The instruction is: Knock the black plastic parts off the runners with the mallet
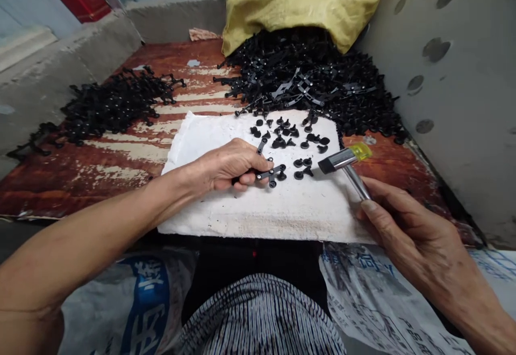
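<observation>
Over the white cloth pad (226,212), my left hand (237,164) is closed around a black jointed linkage part (272,174), whose short crossed arms stick out past the fingers and thumb. My right hand (407,223) grips the metal handle of a small hammer (342,160) with one black face and one clear yellow face. The hammer head is raised to the right of the linkage, apart from it. Small black round-headed plugs (288,129) lie scattered on the pad, with several more between the linkage and the hammer.
A large heap of black linkage parts (298,75) spills from a yellow woven sack (306,0) at the back. A smaller pile of black parts (116,100) lies on the worn red-brown board (193,78) at left. A grey spotted panel (455,102) stands at right.
</observation>
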The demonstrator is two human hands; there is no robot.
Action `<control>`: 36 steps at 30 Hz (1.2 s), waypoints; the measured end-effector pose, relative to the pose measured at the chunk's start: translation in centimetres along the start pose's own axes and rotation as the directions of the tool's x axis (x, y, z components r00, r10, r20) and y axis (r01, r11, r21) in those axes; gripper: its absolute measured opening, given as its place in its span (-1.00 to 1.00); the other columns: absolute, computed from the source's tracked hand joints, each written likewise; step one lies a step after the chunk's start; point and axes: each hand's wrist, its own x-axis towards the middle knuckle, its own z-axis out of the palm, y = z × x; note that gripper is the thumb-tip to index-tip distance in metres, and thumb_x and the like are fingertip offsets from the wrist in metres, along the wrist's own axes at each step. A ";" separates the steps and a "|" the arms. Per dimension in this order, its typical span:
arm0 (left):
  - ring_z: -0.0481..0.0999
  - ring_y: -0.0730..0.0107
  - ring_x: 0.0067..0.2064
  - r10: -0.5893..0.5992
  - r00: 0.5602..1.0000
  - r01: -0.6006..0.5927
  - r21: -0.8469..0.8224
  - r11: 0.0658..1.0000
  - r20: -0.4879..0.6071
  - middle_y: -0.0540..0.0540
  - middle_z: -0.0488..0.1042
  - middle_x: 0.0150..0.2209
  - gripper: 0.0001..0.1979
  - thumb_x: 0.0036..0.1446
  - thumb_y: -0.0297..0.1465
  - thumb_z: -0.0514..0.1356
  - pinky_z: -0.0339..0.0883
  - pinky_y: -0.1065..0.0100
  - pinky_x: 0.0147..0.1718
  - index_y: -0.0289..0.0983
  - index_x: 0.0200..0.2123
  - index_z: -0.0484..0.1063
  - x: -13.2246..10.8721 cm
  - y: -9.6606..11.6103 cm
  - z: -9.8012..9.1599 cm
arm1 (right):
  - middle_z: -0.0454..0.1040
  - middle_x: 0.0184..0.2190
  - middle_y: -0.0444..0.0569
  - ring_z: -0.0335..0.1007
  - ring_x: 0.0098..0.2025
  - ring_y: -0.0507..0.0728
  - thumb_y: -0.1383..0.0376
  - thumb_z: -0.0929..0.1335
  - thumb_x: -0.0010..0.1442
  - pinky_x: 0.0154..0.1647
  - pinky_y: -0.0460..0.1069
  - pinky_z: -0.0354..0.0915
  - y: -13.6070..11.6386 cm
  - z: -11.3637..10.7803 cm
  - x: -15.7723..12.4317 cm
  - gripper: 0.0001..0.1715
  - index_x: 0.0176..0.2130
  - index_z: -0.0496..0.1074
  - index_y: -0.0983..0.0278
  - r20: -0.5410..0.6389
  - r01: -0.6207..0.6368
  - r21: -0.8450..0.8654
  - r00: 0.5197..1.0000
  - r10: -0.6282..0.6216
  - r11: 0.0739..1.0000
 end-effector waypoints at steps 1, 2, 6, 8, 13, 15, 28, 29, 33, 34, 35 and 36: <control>0.10 0.69 -0.80 -0.008 1.000 0.008 0.000 1.000 0.000 -0.17 0.47 -0.64 -0.69 0.05 -0.64 0.19 -0.09 0.56 -0.86 -0.36 -0.71 0.32 0.0 0.1 0.0 | 0.61 -0.07 0.13 0.59 -0.08 0.18 0.20 0.27 0.28 -0.03 0.02 0.47 0.0 0.0 -0.2 -0.56 0.03 0.49 0.38 -0.003 0.009 -0.008 1.000 -0.009 1.000; 0.09 0.69 -0.80 -0.017 1.000 0.017 0.002 1.000 -0.001 -0.18 0.47 -0.64 -0.69 0.03 -0.64 0.20 -0.10 0.56 -0.86 -0.35 -0.71 0.32 0.0 0.1 0.1 | 0.60 -0.05 0.13 0.58 -0.07 0.18 0.22 0.27 0.29 -0.01 0.03 0.47 -0.1 0.1 -0.3 -0.57 0.05 0.47 0.37 -0.008 0.021 -0.014 1.000 -0.021 1.000; 0.06 0.70 -0.80 -0.074 0.997 0.074 0.032 0.997 -0.009 -0.20 0.47 -0.65 -0.76 -0.03 -0.65 0.22 -0.13 0.58 -0.86 -0.35 -0.67 0.35 0.1 0.5 0.3 | 0.55 0.05 0.14 0.53 0.01 0.18 0.31 0.28 0.30 0.04 0.05 0.46 -1.3 0.6 -0.6 -0.55 0.15 0.41 0.34 0.005 0.131 -0.027 0.991 -0.131 0.991; 0.04 0.70 -0.80 -0.094 0.995 0.095 0.055 0.994 -0.020 -0.21 0.47 -0.65 -0.81 -0.05 -0.65 0.23 -0.14 0.57 -0.86 -0.36 -0.63 0.39 0.2 0.7 0.3 | 0.53 0.07 0.13 0.51 0.04 0.18 0.38 0.28 0.28 0.06 0.05 0.44 -2.1 0.7 -0.3 -0.49 0.21 0.35 0.31 0.017 0.221 -0.025 0.975 -0.221 0.975; 0.04 0.68 -0.81 -0.091 0.995 0.095 0.111 0.989 -0.037 -0.20 0.46 -0.65 -0.88 -0.07 -0.65 0.22 -0.15 0.56 -0.86 -0.39 -0.57 0.45 0.3 1.0 0.5 | 0.54 -0.11 0.15 0.52 -0.13 0.16 0.49 0.24 0.27 -0.17 0.02 0.48 -3.4 0.8 0.7 -0.40 0.28 0.26 0.34 0.042 0.337 -0.033 0.941 -0.335 0.941; 0.04 0.68 -0.81 -0.076 0.996 0.080 0.112 0.990 -0.040 -0.18 0.46 -0.66 -0.89 -0.08 -0.66 0.23 -0.16 0.56 -0.86 -0.39 -0.56 0.46 0.2 1.0 0.6 | 0.51 -0.25 0.10 0.49 -0.32 0.14 0.48 0.21 0.27 -0.37 0.01 0.45 -3.5 0.8 0.8 -0.41 0.27 0.25 0.38 0.094 0.354 -0.100 0.934 -0.346 0.930; 0.11 0.68 -0.74 -0.055 0.998 0.053 0.050 0.997 0.034 -0.16 0.45 -0.61 -0.80 -0.04 -0.64 0.20 -0.07 0.58 -0.82 -0.37 -0.65 0.38 -0.2 0.5 0.2 | 0.40 -0.35 -0.04 0.29 -0.57 0.08 0.42 0.16 0.24 -0.69 -0.07 0.03 -3.4 0.8 1.0 -0.23 0.37 -0.01 0.06 0.199 0.425 -0.327 0.904 -0.378 0.844; 0.10 0.69 -0.75 -0.058 0.998 0.056 0.049 0.997 0.034 -0.16 0.45 -0.61 -0.80 -0.04 -0.65 0.19 -0.07 0.58 -0.83 -0.37 -0.64 0.38 -0.3 0.6 0.3 | 0.40 -0.34 -0.04 0.30 -0.57 0.08 0.42 0.17 0.24 -0.69 -0.06 0.07 -3.4 0.7 1.0 -0.26 0.36 0.03 0.09 0.207 0.425 -0.320 0.904 -0.375 0.847; 0.09 0.69 -0.76 -0.054 0.998 0.052 0.056 0.997 0.035 -0.16 0.45 -0.62 -0.79 -0.05 -0.66 0.20 -0.07 0.57 -0.83 -0.37 -0.65 0.35 -0.4 0.6 0.5 | 0.40 -0.36 -0.03 0.29 -0.61 0.08 0.45 0.16 0.25 -0.68 -0.03 0.13 -3.8 0.2 1.1 -0.35 0.31 0.14 0.25 0.230 0.433 -0.307 0.898 -0.375 0.848; 0.09 0.69 -0.76 -0.050 0.998 0.049 0.056 0.997 0.032 -0.16 0.44 -0.63 -0.79 -0.06 -0.66 0.20 -0.07 0.57 -0.83 -0.37 -0.66 0.35 -0.4 0.6 0.5 | 0.41 -0.36 -0.02 0.29 -0.61 0.08 0.45 0.15 0.25 -0.69 -0.03 0.12 -3.9 0.2 1.2 -0.37 0.29 0.17 0.28 0.224 0.437 -0.315 0.897 -0.381 0.843; 0.09 0.69 -0.76 -0.048 0.998 0.047 0.054 0.997 0.027 -0.16 0.44 -0.64 -0.79 -0.06 -0.67 0.20 -0.08 0.57 -0.84 -0.37 -0.66 0.35 -0.4 0.6 0.5 | 0.42 -0.37 -0.01 0.31 -0.60 0.09 0.44 0.15 0.26 -0.69 -0.03 0.11 -3.9 0.3 1.3 -0.38 0.28 0.19 0.31 0.216 0.437 -0.320 0.898 -0.384 0.840; 0.09 0.69 -0.77 -0.044 0.999 0.043 0.050 0.998 0.018 -0.17 0.44 -0.64 -0.79 -0.07 -0.68 0.20 -0.08 0.57 -0.84 -0.38 -0.66 0.35 -0.5 0.6 0.5 | 0.43 -0.37 0.00 0.32 -0.59 0.10 0.44 0.15 0.26 -0.69 -0.02 0.11 -4.0 0.3 1.5 -0.39 0.27 0.22 0.33 0.207 0.436 -0.319 0.898 -0.388 0.841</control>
